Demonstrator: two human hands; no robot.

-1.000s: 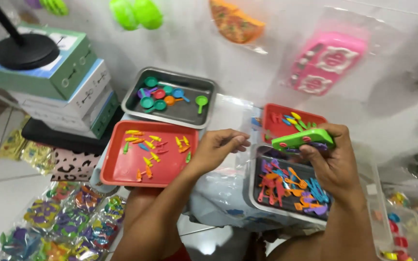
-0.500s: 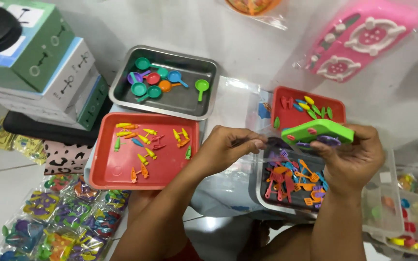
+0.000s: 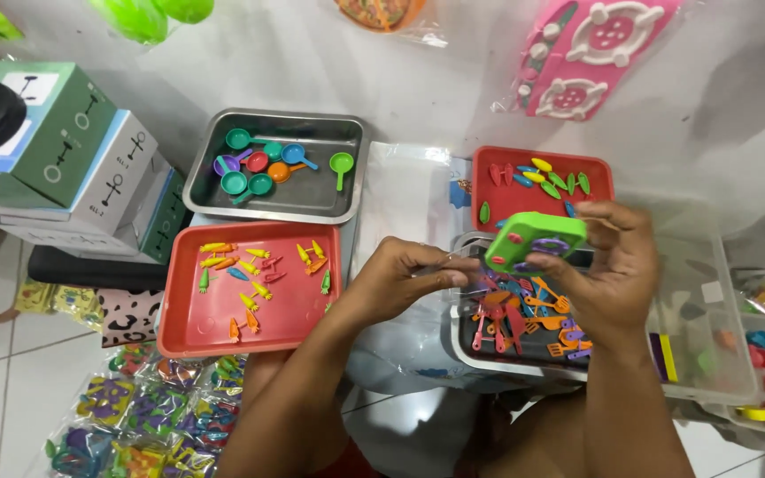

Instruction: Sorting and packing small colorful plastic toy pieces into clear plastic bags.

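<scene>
Head view, looking straight down: my right hand (image 3: 608, 270) grips a green toy stove (image 3: 535, 239) by its edges, thumb underneath, fingers curled over the far side, tilted above the near metal tray (image 3: 498, 358) that is full of small plastic utensils (image 3: 524, 314) in orange, pink, blue and purple. My left hand (image 3: 400, 279) is just beside the stove's left end, fingertips pinched together on a bit of clear film; whether it touches the stove I cannot tell.

On the floor, the red tray (image 3: 250, 288) sits left of my left forearm, scattered with tiny carrots (image 3: 245, 265) in orange and yellow. Behind it, touching its far edge, a second metal tray (image 3: 276, 168) carries little pans and ladles (image 3: 263, 164) in teal, green, red and orange. Between the trays and my hands lies a flat clear bag (image 3: 409, 190). A smaller red tray (image 3: 542, 181) with leaf-shaped bits in green, yellow and red sits just behind the stove.

Far left, stacked cardboard boxes (image 3: 73, 159): green on top, white and blue beneath, each with small line drawings on its face. At the top right, a pink stove-shaped toy (image 3: 599, 49) in a clear packet. Along the bottom left edge, sealed packets of colourful pieces (image 3: 135, 416). A clear plastic bin (image 3: 710, 327) stands right of my right wrist.
</scene>
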